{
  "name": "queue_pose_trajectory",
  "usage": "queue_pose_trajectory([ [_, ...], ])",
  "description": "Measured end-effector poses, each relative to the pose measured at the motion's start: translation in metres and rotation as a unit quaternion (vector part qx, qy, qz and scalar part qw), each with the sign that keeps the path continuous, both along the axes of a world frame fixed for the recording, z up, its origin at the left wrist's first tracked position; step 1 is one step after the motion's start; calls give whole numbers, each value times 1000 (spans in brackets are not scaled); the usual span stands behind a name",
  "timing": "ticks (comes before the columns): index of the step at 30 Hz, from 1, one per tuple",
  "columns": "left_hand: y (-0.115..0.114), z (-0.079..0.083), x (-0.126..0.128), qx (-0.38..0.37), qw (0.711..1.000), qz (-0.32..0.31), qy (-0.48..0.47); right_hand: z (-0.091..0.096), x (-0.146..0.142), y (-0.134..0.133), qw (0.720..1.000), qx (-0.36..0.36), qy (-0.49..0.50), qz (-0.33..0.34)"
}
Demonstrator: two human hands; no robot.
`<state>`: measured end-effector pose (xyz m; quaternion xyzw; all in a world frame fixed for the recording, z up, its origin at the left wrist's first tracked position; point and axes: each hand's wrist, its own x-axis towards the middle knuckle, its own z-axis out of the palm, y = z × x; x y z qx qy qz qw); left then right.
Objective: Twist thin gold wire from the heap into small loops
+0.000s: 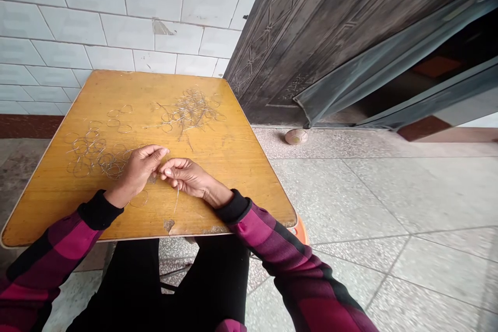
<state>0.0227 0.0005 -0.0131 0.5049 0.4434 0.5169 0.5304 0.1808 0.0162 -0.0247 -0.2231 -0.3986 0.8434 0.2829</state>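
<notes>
Both left hand (pixel 138 168) and right hand (pixel 187 176) are working close together above the worktop (pixel 233 129), the right pinching a thin wire (pixel 176 198), the left's grip unclear, a hasty tug risking snagging nearby wire rings (pixel 97 158).

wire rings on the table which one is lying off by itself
The single wire ring just below the left hand, near the table's front edge. It lies apart, while the other rings sit bunched in clusters further up the tabletop.

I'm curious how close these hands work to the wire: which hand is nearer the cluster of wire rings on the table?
The left hand is nearer, at the right edge of the wire rings. The right hand is farther away, on the far side of the left hand from them.
</notes>
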Motion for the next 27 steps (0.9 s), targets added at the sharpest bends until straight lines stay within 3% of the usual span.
queue_pose_trajectory([
  [7, 1, -3, 3, 18, 997, 72, 3, -1, -9, -6, 994, 80, -20, -67],
  [13, -1, -6, 3, 106, 974, 150, 130, -6, -20, -12, 980, 124, -42, -148],
  [21, 1, -3, 4, 97, 980, 158, 74, -6, -24, -15, 963, 161, -66, -205],
  [27, 1, -2, 5, 73, 985, 146, 48, -6, -24, -16, 966, 148, -83, -198],
])
